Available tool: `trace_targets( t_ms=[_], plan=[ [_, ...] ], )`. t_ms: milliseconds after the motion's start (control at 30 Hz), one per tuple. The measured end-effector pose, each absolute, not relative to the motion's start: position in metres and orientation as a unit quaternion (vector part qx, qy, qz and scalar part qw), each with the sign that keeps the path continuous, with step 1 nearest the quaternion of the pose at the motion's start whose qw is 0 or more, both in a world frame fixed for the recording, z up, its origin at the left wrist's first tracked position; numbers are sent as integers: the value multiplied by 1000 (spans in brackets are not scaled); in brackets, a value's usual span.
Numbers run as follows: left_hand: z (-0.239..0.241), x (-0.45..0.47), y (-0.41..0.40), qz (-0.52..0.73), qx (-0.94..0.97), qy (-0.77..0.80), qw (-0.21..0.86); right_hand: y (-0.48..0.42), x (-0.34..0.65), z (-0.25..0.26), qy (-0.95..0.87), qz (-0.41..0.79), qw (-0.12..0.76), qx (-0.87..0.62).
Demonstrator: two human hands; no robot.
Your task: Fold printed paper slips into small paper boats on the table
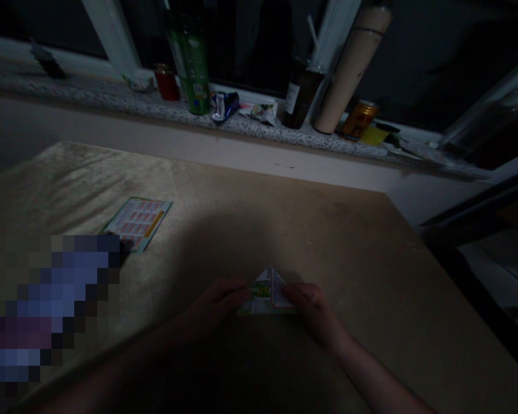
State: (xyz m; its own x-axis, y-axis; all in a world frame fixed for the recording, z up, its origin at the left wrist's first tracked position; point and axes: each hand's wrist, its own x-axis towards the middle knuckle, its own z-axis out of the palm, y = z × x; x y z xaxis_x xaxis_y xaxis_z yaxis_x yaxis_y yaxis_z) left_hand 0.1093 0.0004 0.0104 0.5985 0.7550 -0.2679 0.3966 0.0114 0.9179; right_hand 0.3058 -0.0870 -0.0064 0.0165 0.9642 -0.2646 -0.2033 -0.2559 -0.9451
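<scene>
A folded printed paper (265, 290), green and white with a pointed top, is held between my two hands low in the middle of the head view. My left hand (224, 300) pinches its left edge, thumb and fingers pressed together. On the other side, my right hand (313, 305) grips the right slanted edge with its fingers over the printed face. The paper's lower edge is dim in shadow. Farther left on the table lies a flat printed sheet (140, 221) with rows of red and white boxes.
The wooden table (328, 230) meets a wall below a granite windowsill (112, 100). Along the sill stand a green bottle (195, 75), a red jar (167, 83), a dark cup with a straw (302, 95), a tall beige flask (349, 69) and a gold can (359, 121). A pixelated patch covers the lower left.
</scene>
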Motion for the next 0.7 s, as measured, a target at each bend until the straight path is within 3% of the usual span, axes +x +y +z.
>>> trace_targets(
  t_ms=[167, 433, 700],
  plan=[
    [13, 113, 0, 155, 733, 358, 557, -87, 308, -7, -369, 591, 502, -513],
    [12, 116, 2, 184, 739, 363, 536, -82, 310, -11, -418, 426, 504, -625],
    [8, 117, 3, 197, 731, 411, 507, -82, 308, -9, -408, 452, 510, -608]
  ],
)
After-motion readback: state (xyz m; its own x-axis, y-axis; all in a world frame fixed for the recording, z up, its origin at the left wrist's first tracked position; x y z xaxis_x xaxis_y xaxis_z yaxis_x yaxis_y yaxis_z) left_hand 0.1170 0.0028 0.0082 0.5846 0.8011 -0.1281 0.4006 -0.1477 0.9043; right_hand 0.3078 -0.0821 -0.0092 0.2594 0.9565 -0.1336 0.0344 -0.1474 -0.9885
